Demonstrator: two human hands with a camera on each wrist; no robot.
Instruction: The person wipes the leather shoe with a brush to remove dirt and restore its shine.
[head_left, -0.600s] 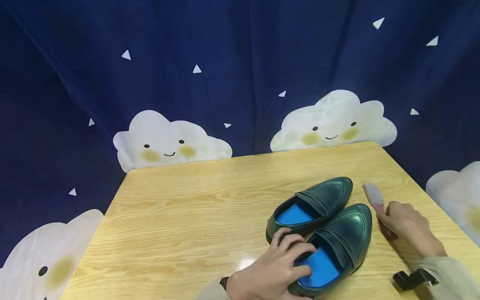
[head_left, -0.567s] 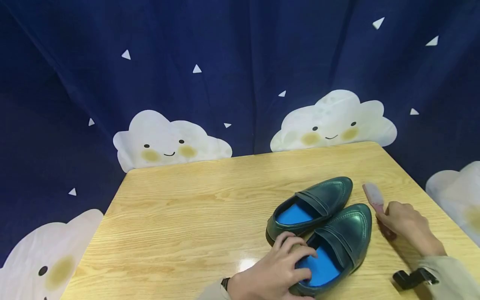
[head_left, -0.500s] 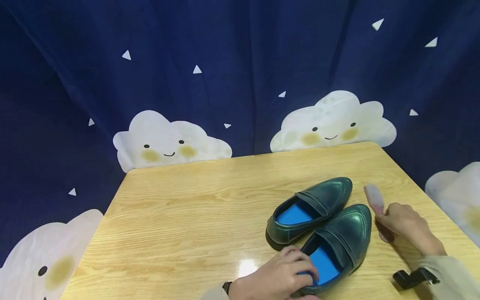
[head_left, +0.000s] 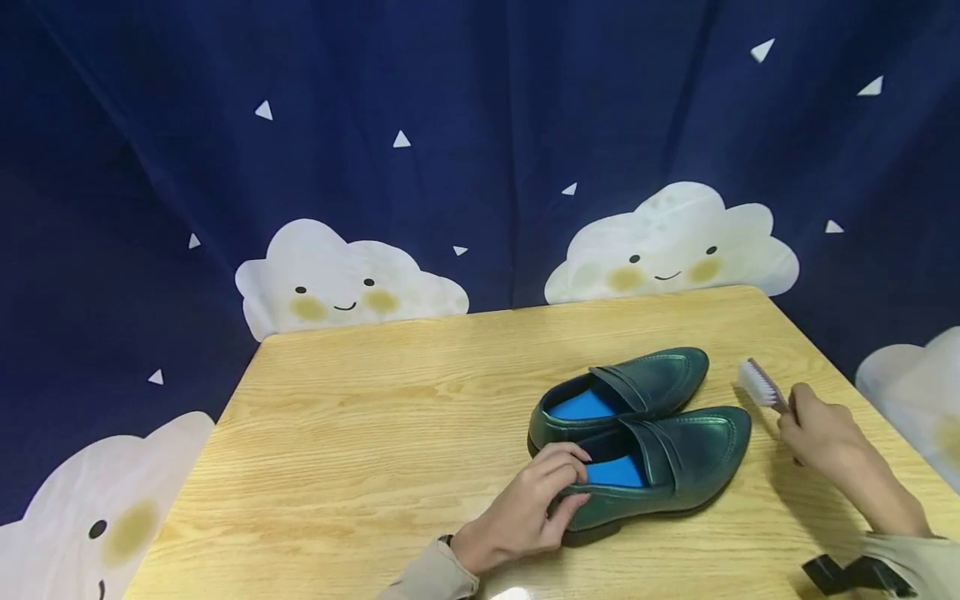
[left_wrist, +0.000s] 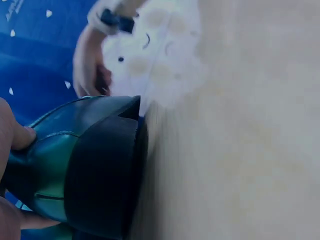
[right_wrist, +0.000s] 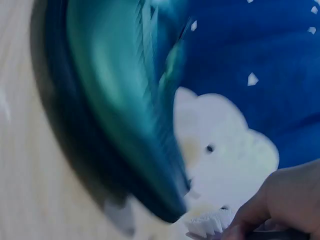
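Observation:
Two dark green loafers with blue insoles are at the right of the table in the head view. My left hand (head_left: 528, 504) pinches the back rim of the near loafer (head_left: 697, 458), fingers inside the opening and thumb outside. The left wrist view shows that heel (left_wrist: 100, 170) close up. Behind it, side by side, is the far loafer (head_left: 660, 379). My right hand (head_left: 828, 433) holds a brush (head_left: 759, 385) by its handle, just right of the toes. Its white bristles (right_wrist: 207, 222) face left, toward the shoes; the handle is mostly hidden in the hand.
The light wooden table (head_left: 360, 442) stretches away to the left of the shoes. A dark blue curtain (head_left: 450, 108) with white clouds hangs behind it. On the right wrist sits a black strapped device (head_left: 855, 575).
My left hand has moved from over the near loafer's opening to its heel, and that loafer has turned, showing its side. The brush has rotated in my right hand, bristles now leftward.

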